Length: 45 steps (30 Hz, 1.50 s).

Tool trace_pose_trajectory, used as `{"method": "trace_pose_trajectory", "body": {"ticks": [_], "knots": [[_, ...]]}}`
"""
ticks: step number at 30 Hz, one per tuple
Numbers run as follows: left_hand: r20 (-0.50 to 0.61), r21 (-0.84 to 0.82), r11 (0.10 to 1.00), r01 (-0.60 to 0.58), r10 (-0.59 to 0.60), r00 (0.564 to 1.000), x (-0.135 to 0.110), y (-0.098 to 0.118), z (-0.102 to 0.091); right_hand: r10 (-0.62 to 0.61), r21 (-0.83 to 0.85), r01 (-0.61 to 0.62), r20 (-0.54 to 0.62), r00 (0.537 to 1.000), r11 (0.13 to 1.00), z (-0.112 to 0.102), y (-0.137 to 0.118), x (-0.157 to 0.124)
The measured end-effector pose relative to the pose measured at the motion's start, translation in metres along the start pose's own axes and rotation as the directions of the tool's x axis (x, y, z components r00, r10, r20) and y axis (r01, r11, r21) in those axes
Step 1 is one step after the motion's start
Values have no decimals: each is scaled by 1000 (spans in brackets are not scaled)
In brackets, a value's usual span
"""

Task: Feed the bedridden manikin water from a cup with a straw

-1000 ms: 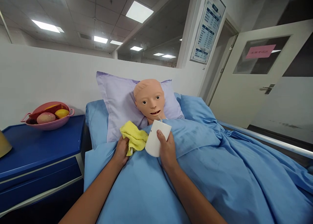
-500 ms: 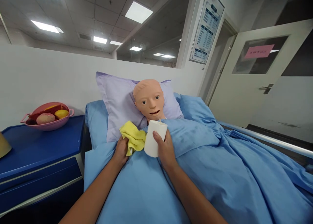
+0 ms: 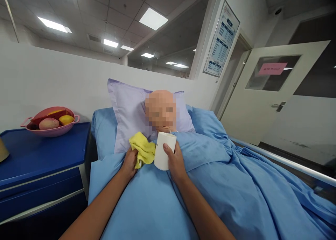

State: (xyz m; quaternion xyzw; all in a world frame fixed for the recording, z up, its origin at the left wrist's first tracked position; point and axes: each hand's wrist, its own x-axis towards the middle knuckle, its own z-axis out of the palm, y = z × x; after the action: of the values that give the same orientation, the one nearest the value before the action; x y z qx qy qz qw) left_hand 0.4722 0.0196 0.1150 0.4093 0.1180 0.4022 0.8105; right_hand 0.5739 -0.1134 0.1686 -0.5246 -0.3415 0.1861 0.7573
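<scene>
My left hand (image 3: 130, 163) is closed around a yellow towel (image 3: 143, 149), which bunches out above and to the right of the fingers. A small whitish bit shows at the towel's lower edge; I cannot make out what it is. White and nearly upright, a cup (image 3: 163, 152) sits in the grip of my right hand (image 3: 176, 162), thumb across its front. The cup's inside is hidden. Just beyond it, a manikin's head (image 3: 160, 108) rests on a lilac pillow (image 3: 128, 110). A blue quilt (image 3: 210, 145) covers the manikin up to the neck.
To the left stands a blue bedside cabinet (image 3: 65, 152) bearing a pink basket (image 3: 55, 131) of fruit. A tan object (image 3: 3, 150) is cut off at the left edge. The bed rail (image 3: 283, 159) runs along the right, with an open door (image 3: 273, 96) behind.
The cup leaned right before and now stands more upright, slightly left of where it was. Both hands keep their holds. The view has tilted a little.
</scene>
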Motion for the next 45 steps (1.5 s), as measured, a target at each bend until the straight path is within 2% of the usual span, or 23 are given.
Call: {"method": "trace_pose_trajectory", "body": {"ticks": [16,31,45], "knots": [[-8,12,1000,16,-16,1000,-4,5,4,1,9,-1,30,1000,1000,1,0,3],[-13,38,999,9,-8,1000,-4,6,6,-18,-5,19,11,1000,1000,2,0,1],[-19,31,999,24,-23,1000,-2,3,1,-6,13,6,10,1000,1000,2,0,1]]}}
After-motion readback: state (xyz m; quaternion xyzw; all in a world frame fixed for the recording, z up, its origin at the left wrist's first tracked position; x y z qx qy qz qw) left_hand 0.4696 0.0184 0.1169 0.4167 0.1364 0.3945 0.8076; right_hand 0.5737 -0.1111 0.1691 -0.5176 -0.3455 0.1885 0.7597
